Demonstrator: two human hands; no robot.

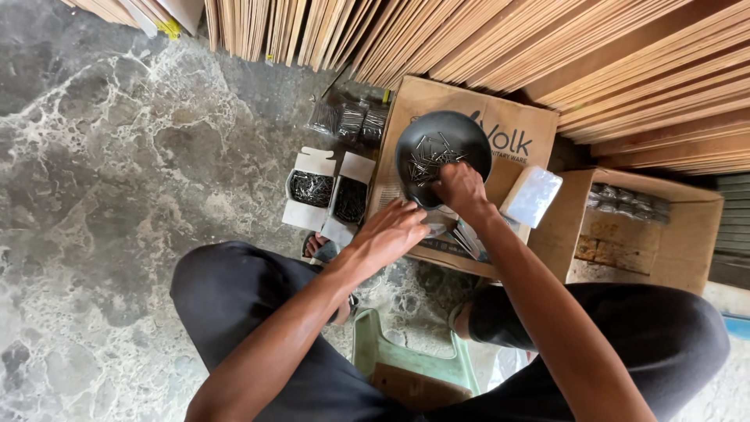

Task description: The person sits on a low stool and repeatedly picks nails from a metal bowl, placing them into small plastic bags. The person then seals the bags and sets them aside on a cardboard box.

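A black round bowl [453, 129] holding several loose nails [428, 159] rests on a flat brown cardboard box [512, 129]. My right hand [461, 187] sits at the bowl's near rim, fingers curled over the nails; what it grips is hidden. Just below the bowl, my left hand [388, 232] reaches over the box's near edge with fingers bent down; I cannot tell whether it holds anything. A small clear plastic bag [531, 195] lies to the right of the bowl.
Two small open white boxes of nails [312, 187] [351, 199] stand on the marble floor [101, 195] to the left. Bagged nails [348, 121] lie behind them. An open carton [648, 227] with packets sits right. Wooden boards [547, 47] lean at the back. A green stool [414, 367] is beneath me.
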